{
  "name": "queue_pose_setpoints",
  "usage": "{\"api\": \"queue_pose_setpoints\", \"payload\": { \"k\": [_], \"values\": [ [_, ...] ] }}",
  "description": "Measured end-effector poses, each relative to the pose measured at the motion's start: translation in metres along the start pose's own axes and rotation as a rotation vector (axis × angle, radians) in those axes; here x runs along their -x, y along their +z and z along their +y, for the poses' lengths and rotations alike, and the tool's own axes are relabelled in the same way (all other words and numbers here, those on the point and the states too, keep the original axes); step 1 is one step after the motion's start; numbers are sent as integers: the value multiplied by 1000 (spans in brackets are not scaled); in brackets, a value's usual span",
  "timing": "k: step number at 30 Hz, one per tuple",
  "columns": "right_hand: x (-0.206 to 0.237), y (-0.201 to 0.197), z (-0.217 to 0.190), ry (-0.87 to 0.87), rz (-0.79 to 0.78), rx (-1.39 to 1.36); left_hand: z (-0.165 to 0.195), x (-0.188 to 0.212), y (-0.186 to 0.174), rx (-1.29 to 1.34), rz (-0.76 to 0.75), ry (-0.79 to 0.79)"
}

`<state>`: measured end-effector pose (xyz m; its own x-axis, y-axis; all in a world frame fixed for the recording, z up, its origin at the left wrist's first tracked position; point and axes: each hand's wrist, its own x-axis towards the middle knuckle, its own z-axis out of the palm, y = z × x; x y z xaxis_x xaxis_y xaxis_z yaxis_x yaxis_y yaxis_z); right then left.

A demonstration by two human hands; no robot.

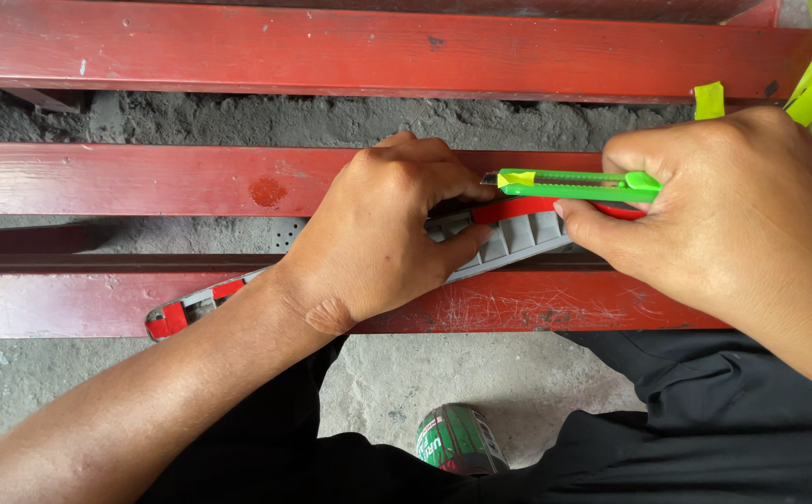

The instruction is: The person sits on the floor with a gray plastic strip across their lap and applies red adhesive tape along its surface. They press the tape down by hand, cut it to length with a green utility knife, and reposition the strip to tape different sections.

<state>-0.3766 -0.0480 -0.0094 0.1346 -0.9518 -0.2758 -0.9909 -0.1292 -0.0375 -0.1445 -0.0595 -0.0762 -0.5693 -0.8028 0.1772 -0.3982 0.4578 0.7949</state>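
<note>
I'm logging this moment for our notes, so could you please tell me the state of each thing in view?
Left hand: closed around the grey and red tool, pressing it down.
Right hand: gripping the green utility knife.
Green utility knife: held level, tip toward the left hand.
Grey and red tool: lying slanted across the red beams.
Red beams: horizontal, paint scratched.
Green can: on the floor, near the knees.

1. A small cylindrical can (pixel 459 439) with a wrapped label is being seen at the bottom centre, lying on the grey concrete floor (pixel 518 373) between the person's dark-clothed legs.
2. Its label is being shown in green with red and white patches; the lower end of the can is being cut off by dark fabric.
3. No signs or screens are being shown.
</note>
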Motion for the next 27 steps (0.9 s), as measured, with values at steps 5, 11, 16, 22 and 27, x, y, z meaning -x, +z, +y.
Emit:
{"api": "queue_pose_setpoints", "payload": {
  "k": [5, 11, 16, 22, 27],
  "values": [
    [1, -3, 3, -63, 32, 19, 6, -7, -7, 54, -50, -27],
    [7, 1, 6, -65, 50, 8, 13, -17, -5, 55, -114, -121],
    [8, 12, 10, -210, 135, -58, 13, -25, 0, -59, -248, -350],
    [13, 13, 12, -215, 139, -44, 19, -35, 6, -220, -276, -346],
    [18, 8, 8, -210, 135, -80, 22, -33, 7, -224, -263, -339]
  ]
}}
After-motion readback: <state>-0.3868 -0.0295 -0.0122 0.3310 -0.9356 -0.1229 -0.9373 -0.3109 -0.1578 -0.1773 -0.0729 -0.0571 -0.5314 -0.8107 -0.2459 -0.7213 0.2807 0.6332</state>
